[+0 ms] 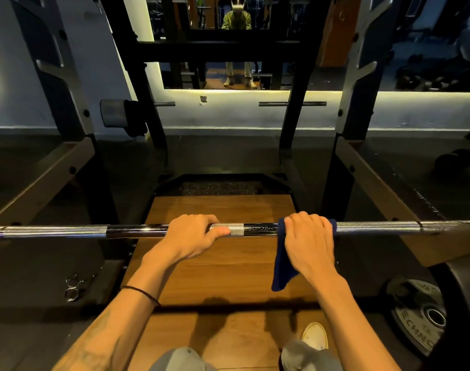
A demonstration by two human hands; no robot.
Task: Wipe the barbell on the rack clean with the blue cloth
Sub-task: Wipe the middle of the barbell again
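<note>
The wiping is under way: the right hand [307,236] grips the blue cloth [282,266] around the barbell [375,226] on the rack [343,156], the left hand [195,234] grips bare steel, and next likely comes a sideways slide.

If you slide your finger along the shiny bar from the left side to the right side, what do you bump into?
Bare barbell → left hand gripping the bar → short knurled patch → blue cloth draped over the bar → right hand pressing the cloth onto it → bare bar again, out to the right.
</note>
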